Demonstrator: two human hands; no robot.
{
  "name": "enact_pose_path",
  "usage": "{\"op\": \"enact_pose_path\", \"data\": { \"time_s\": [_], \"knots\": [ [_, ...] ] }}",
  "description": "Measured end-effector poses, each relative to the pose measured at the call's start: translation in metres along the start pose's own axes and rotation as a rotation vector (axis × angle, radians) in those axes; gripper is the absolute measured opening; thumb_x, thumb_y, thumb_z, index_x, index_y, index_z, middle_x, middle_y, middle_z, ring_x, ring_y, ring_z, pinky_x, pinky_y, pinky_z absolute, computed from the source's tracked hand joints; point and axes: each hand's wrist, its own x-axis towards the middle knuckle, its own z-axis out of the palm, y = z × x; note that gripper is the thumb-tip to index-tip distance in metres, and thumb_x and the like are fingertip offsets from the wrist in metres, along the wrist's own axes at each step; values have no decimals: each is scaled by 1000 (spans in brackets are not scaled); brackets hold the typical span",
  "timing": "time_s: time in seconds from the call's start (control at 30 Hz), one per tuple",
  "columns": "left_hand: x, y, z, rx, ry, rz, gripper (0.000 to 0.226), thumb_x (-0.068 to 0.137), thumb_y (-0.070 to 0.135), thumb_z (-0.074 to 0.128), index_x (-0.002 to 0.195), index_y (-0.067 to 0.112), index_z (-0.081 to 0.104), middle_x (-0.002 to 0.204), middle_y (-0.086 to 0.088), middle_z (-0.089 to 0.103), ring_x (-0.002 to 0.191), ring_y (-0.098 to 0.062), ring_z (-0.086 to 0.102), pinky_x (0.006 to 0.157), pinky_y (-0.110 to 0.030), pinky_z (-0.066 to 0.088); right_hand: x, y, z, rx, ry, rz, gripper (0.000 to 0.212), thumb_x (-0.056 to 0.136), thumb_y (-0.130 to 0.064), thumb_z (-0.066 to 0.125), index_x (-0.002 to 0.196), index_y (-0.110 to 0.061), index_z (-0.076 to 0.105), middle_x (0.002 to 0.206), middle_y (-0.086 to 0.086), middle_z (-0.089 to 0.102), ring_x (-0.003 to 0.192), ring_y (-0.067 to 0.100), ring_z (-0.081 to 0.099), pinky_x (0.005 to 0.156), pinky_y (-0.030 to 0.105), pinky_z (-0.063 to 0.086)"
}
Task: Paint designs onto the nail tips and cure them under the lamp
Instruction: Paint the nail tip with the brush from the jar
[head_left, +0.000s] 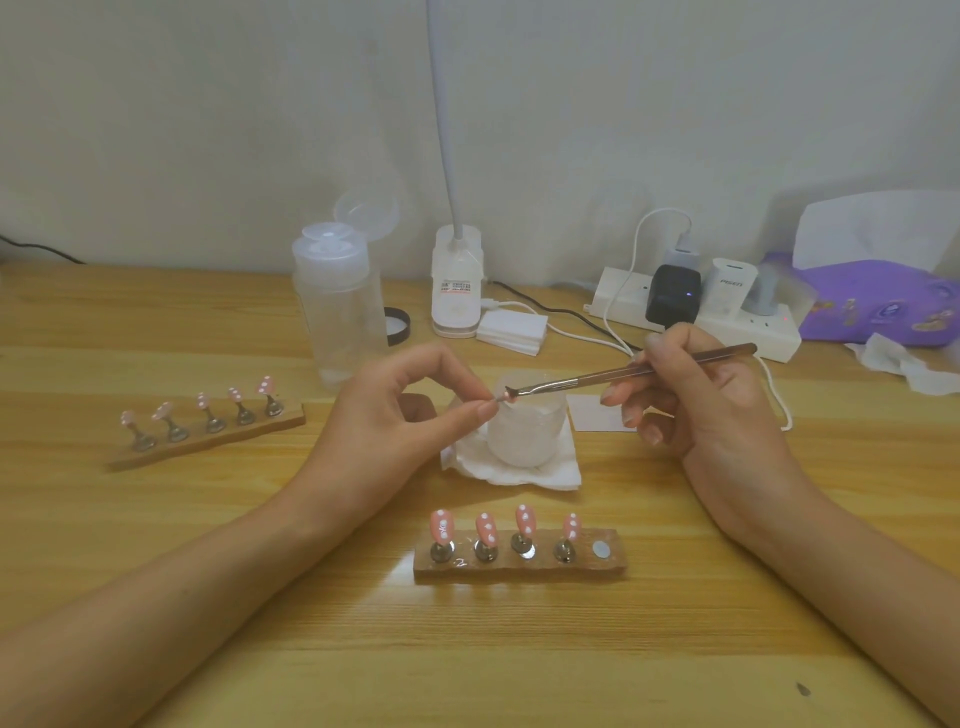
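The left hand pinches one small pink tip between thumb and forefinger; the other fingers curl loosely behind. The right hand grips a thin brush like a pen, with the handle end pointing away to its right. The hairs of the brush reach the pinched tip, but whether they touch it is too small to tell.

Just behind and under both fingertips stands a white cup on a folded tissue. The edge of the tissue comes close to the left wrist.

Between the two wrists, nearer to the person, lies a wooden holder with four pink dotted tips upright on it. At the holder's right end one magnet is free. Bare table lies between the forearms, in front of this holder.

Well to the left of the left hand a second holder lies aslant with five tips on it. Bare wood separates it from the left forearm.

Beyond the hands, near the back edge of the table at the wall, stand a clear bottle, the lamp and a power strip. A white cable runs from the strip past the right hand.
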Motion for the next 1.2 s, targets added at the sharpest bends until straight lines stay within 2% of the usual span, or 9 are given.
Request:
{"op": "enact_pose_path", "data": {
  "time_s": [0.17, 0.33, 0.43, 0.5, 0.6, 0.73, 0.9, 1.2],
  "knots": [
    [0, 0, 0, 12, -3, 26, 11, 85, 14, 75, 81, 9, 66, 55, 21, 57, 41, -1, 36, 45, -9, 30, 0, 0, -2, 7, 41, -5, 26, 92, -35, 63, 78, -15, 55, 70, 9, 72, 57, 13, 62, 47, 18, 44],
    [0, 0, 1, 24, -7, 41, 10, 86, 11, 74, 81, 7, 65, 51, 23, 55, 40, -1, 35, 44, -8, 29, 0, 0, 0, -21, 7, -14, 25, 93, -36, 63, 74, -20, 59, 71, 10, 72, 58, 15, 64, 46, 18, 44],
    [0, 0, 1, 21, -9, 31, 10, 86, 11, 74, 81, 8, 66, 53, 21, 56, 41, -2, 37, 45, -10, 31, 0, 1, -2, -28, 55, -9, 24, 89, -35, 59, 78, -14, 56, 69, 9, 71, 57, 13, 62, 46, 18, 44],
    [0, 1, 0, 16, -9, 19, 9, 85, 13, 75, 81, 11, 67, 61, 18, 61, 43, -3, 39, 46, -11, 32, 0, -2, -2, -37, 71, -36, 23, 94, -30, 55, 79, -13, 54, 66, 8, 70, 56, 13, 60, 46, 19, 44],
    [0, 1, -1, 17, -9, 2, 8, 84, 16, 76, 82, 14, 68, 75, 12, 68, 46, -5, 42, 47, -13, 36, 4, -15, 0, -173, 39, -115, 25, 101, -19, 53, 78, -12, 53, 65, 10, 69, 56, 17, 62, 45, 22, 46],
    [-1, 0, 0, 27, -8, 2, 9, 84, 14, 76, 81, 15, 68, 72, 17, 66, 45, -3, 43, 47, -11, 34, 8, -31, 9, -396, -99, -228, 24, 100, -18, 57, 76, -14, 55, 67, 10, 69, 59, 20, 65, 46, 25, 48],
    [-1, 1, 1, 31, -14, -2, 9, 85, 13, 76, 83, 13, 67, 66, 21, 64, 43, -2, 42, 45, -8, 33, 9, -28, 17, -570, -140, -226, 23, 99, -19, 60, 79, -7, 58, 66, 4, 70, 61, 17, 66, 48, 26, 51],
    [0, 1, 0, 52, -14, 20, 10, 85, 15, 76, 81, 18, 68, 83, 13, 69, 45, -3, 42, 48, -10, 35, 11, -20, 15, -364, -139, -66, 23, 99, -17, 58, 79, -6, 53, 66, 11, 70, 56, 18, 63, 48, 24, 50]
  ]
}}
